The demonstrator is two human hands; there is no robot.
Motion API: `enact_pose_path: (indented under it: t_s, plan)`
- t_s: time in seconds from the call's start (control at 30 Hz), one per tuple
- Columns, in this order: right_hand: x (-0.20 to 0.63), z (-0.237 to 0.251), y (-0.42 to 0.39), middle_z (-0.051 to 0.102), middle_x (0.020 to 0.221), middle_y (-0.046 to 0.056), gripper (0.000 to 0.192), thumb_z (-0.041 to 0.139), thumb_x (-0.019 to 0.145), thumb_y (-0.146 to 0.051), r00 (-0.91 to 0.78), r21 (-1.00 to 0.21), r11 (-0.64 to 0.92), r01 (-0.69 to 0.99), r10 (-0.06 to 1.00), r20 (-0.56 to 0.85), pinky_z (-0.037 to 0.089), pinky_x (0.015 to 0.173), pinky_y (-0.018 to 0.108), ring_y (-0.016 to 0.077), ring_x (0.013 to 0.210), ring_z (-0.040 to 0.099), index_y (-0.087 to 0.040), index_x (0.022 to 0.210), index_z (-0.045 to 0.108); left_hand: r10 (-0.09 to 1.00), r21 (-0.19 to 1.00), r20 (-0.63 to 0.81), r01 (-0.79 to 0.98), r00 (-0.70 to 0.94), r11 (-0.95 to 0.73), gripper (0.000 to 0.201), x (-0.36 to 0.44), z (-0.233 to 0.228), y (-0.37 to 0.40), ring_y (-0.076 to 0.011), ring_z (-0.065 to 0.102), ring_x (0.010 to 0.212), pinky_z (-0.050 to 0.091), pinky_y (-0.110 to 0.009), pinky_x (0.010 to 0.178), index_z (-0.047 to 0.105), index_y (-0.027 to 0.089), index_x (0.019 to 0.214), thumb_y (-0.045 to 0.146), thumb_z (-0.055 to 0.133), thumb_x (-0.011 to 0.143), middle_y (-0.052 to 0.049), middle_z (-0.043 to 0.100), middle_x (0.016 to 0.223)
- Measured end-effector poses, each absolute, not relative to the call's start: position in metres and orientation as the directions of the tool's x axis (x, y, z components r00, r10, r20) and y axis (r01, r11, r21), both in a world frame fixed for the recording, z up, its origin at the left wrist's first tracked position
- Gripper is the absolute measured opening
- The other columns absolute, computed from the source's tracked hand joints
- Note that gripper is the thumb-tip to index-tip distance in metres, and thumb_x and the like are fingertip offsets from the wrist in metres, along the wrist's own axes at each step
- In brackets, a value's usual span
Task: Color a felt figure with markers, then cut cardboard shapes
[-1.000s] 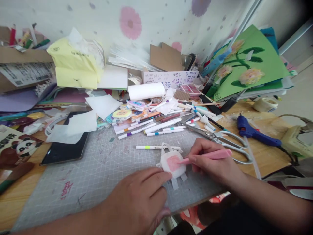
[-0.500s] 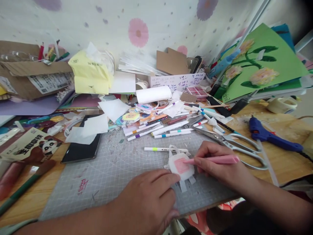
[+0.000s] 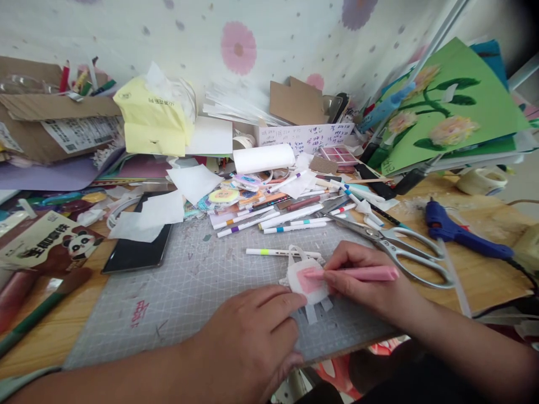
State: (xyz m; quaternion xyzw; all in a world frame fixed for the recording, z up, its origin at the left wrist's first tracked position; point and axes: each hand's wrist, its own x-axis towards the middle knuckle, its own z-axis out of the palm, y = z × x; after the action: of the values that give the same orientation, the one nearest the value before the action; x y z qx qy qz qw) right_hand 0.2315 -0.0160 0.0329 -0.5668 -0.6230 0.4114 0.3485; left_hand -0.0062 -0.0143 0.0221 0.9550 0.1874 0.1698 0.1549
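My right hand (image 3: 366, 283) grips a pink marker (image 3: 373, 273) whose tip rests on a small white paper cutout (image 3: 307, 280). The cutout has a pink coloured patch in its middle and lies on the grey cutting mat (image 3: 189, 297). My left hand (image 3: 248, 336) lies flat on the mat, and its fingertips press the cutout's left edge. A white marker with a yellow band (image 3: 273, 252) lies just behind the cutout.
Large metal scissors (image 3: 400, 247) and a blue glue gun (image 3: 458, 233) lie to the right. Several markers (image 3: 286, 216), paper scraps and a black tablet (image 3: 135, 252) crowd the back of the mat. A green flower picture (image 3: 450, 106) leans at the right; a yellow tissue pack (image 3: 151, 120) sits at the back.
The marker tip has slid a little left across the pink patch. My head has turned slightly, shifting the whole scene. Both hands stay on the cutout.
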Motion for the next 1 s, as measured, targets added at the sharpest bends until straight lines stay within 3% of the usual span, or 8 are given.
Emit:
enact_pose_path:
  t_s: [0.37, 0.67, 0.9, 1.0]
  plan:
    - [0.2314, 0.0320, -0.0174, 0.062, 0.057, -0.003, 0.014, 0.067, 0.076, -0.029, -0.109, -0.931, -0.015, 0.365, 0.992, -0.058, 0.039, 0.048, 0.023, 0.0120, 0.050, 0.051, -0.022, 0.067, 0.060, 0.381, 0.374, 0.267, 0.270, 0.885, -0.887, 0.013, -0.0064, 0.0233, -0.0116, -0.0239, 0.058, 0.112, 0.048, -0.037, 0.101, 0.062, 0.014, 0.091, 0.023, 0.052, 0.091, -0.009, 0.063, 0.124]
    - [0.2339, 0.0318, -0.0226, 0.062, 0.058, -0.001, 0.013, 0.066, 0.074, -0.030, -0.147, -0.904, 0.036, 0.426, 0.989, -0.029, 0.046, 0.059, 0.029, 0.0219, 0.072, 0.065, -0.024, 0.063, 0.062, 0.385, 0.380, 0.267, 0.271, 0.883, -0.885, 0.012, -0.0068, 0.0228, -0.0121, -0.0239, 0.057, 0.114, 0.047, -0.038, 0.103, 0.061, 0.015, 0.093, 0.023, 0.053, 0.090, -0.008, 0.062, 0.125]
    - [0.2376, 0.0353, -0.0178, 0.057, 0.052, -0.003, 0.015, 0.064, 0.072, -0.029, -0.123, -0.913, -0.021, 0.408, 0.989, -0.078, 0.050, 0.070, 0.035, 0.0203, 0.063, 0.061, -0.025, 0.059, 0.057, 0.389, 0.375, 0.309, 0.265, 0.868, -0.889, 0.014, -0.0077, 0.0171, -0.0116, -0.0238, 0.058, 0.114, 0.049, -0.038, 0.101, 0.062, 0.016, 0.092, 0.025, 0.052, 0.091, -0.008, 0.063, 0.125]
    - [0.2372, 0.0367, -0.0166, 0.057, 0.053, -0.002, 0.015, 0.063, 0.070, -0.028, -0.109, -0.910, -0.032, 0.412, 0.990, -0.084, 0.050, 0.070, 0.035, 0.0225, 0.068, 0.063, -0.025, 0.057, 0.057, 0.394, 0.370, 0.287, 0.278, 0.873, -0.886, 0.014, -0.0085, 0.0176, -0.0120, -0.0238, 0.057, 0.115, 0.049, -0.037, 0.102, 0.063, 0.016, 0.093, 0.025, 0.052, 0.090, -0.008, 0.063, 0.126]
